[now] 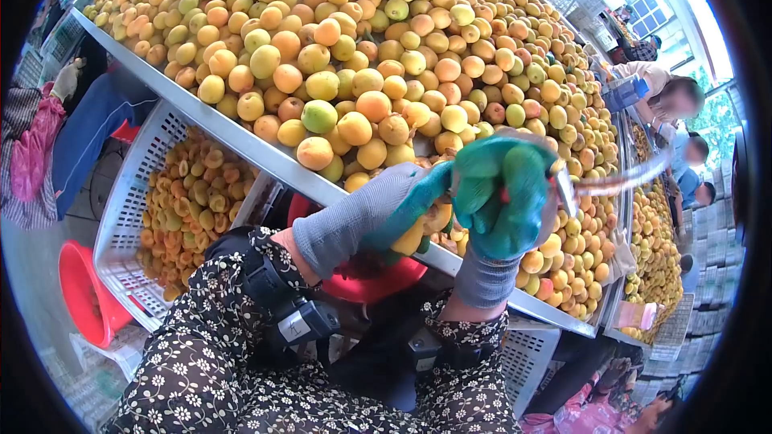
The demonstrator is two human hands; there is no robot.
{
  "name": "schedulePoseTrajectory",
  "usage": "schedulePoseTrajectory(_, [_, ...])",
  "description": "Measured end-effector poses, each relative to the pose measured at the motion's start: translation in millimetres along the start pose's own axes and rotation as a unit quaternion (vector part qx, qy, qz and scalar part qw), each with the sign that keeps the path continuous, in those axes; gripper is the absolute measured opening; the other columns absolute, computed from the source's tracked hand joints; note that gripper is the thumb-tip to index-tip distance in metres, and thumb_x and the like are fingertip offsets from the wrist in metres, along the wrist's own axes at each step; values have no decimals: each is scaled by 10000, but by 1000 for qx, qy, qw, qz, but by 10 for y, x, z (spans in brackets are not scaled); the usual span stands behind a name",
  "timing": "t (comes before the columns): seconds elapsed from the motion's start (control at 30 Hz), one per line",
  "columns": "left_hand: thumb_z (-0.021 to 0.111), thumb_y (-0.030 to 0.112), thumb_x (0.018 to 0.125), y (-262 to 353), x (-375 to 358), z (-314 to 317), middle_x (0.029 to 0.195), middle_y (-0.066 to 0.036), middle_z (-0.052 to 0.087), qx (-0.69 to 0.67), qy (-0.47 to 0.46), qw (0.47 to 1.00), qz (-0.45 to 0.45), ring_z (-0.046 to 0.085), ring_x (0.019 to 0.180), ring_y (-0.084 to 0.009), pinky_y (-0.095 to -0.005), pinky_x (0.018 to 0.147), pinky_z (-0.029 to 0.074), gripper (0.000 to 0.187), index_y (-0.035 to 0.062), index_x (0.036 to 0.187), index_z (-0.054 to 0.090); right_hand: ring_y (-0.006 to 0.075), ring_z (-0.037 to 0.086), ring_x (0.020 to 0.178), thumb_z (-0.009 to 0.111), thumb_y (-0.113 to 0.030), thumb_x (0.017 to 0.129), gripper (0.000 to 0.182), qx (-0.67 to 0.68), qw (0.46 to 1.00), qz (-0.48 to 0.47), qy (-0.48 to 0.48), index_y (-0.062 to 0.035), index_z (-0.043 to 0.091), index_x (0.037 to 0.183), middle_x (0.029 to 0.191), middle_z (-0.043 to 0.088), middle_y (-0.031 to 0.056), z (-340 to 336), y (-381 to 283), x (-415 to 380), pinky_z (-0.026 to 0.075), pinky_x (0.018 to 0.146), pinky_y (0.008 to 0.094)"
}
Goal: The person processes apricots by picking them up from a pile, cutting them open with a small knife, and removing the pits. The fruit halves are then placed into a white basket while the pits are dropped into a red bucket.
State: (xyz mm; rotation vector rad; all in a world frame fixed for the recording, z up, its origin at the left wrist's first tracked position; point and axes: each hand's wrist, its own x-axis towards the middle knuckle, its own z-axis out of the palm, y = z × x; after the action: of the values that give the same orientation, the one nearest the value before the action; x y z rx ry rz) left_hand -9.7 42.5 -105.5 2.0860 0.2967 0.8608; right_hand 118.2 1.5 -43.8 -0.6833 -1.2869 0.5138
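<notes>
My left hand, in a grey glove with a green coated palm, is curled around apricots just above the near edge of the heap. Beside it, my right hand is closed in a green-coated glove, its fingers folded in. A small tool with a shiny metal end sticks out on the right of that fist. Its full shape is blurred, and a smeared pale strip trails off to the right. Both hands are close together over a metal-edged table piled with apricots, yellow, orange and some greenish.
A white crate of opened apricot halves stands below the table at left. A red tub is farther left, and a red basin sits beneath my forearms. Another white crate is at lower right. Other people work around the tables.
</notes>
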Motion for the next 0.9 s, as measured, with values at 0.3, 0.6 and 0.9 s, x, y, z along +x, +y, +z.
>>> schedulePoseTrajectory(0.3, [556, 133, 747, 139, -2, -30, 809, -139, 564, -38, 51, 997, -37, 577, 704, -375, -430, 585, 454, 265, 38, 990, 506, 134, 493, 472, 493, -284, 928, 348, -4, 997, 41, 63, 52, 583, 915, 667, 565, 95, 15, 4, -107, 422, 446, 248])
schedulePoseTrajectory(0.6, [570, 163, 802, 121, 36, -51, 837, -167, 582, 34, 162, 985, -43, 592, 779, -345, -388, 657, 450, 221, 14, 957, 516, 67, 434, 426, 472, -332, 965, 360, -33, 969, 118, 214, 9, 587, 941, 571, 473, -5, 306, -44, -87, 338, 393, 202])
schedulePoseTrajectory(0.9, [547, 250, 887, 132, 110, 182, 755, -84, 570, -60, 363, 927, -79, 577, 706, -181, -304, 625, 443, 211, 46, 871, 500, 103, 457, 475, 462, -314, 971, 375, -213, 972, -44, 86, 30, 609, 971, 675, 549, 46, 441, 83, -160, 356, 411, 230])
